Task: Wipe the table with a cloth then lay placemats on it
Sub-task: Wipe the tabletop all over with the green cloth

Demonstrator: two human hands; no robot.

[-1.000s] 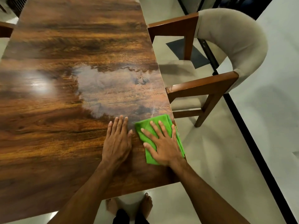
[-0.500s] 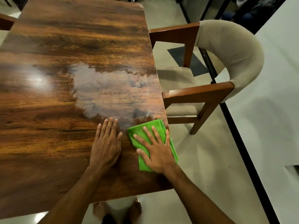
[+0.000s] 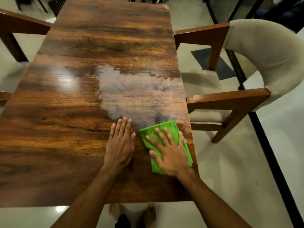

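A folded green cloth (image 3: 166, 129) lies flat on the dark wooden table (image 3: 65, 129), close to its right edge and near corner. My right hand (image 3: 171, 153) presses on it with spread fingers, covering its near half. Flat on the bare wood just left of the cloth rests my left hand (image 3: 119, 145), fingers together, holding nothing. A cloudy damp patch (image 3: 128, 89) spreads over the tabletop beyond both hands. No placemats are in view.
A wooden armchair with a beige padded back (image 3: 256, 63) stands tight against the table's right side. Parts of other wooden chairs (image 3: 18, 28) show at the left. My bare feet (image 3: 148, 213) are on the pale tiled floor below the near edge.
The view has pulled back and shifted, showing more of the table and the left chairs. Both hands stay side by side, with the cloth still near the right edge.
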